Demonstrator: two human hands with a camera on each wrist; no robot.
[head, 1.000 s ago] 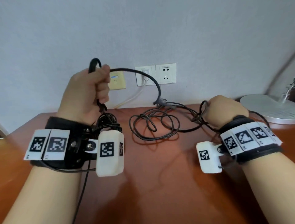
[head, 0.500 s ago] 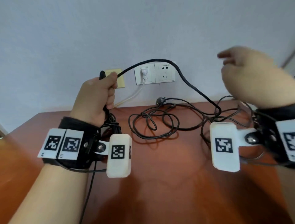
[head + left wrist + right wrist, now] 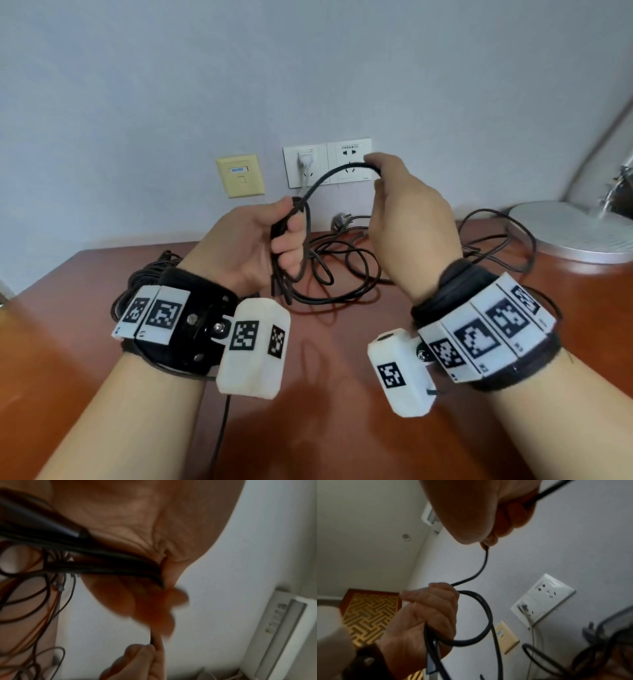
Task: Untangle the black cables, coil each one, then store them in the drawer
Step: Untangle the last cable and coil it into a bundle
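The right hand (image 3: 407, 219) hides where the black cable (image 3: 329, 178) goes under its fingers. The lamp (image 3: 575, 229) is cut off by the right edge. The left wrist view is blurry, so the far fingers (image 3: 154, 609) look smudged.

Black cables (image 3: 342, 260), reddish-brown tabletop (image 3: 325, 428). White wall sockets (image 3: 349, 161), beige data plate (image 3: 240, 175) with blue label. Black wrist straps (image 3: 195, 318), white tags with black square codes. Silver lamp base (image 3: 575, 233).
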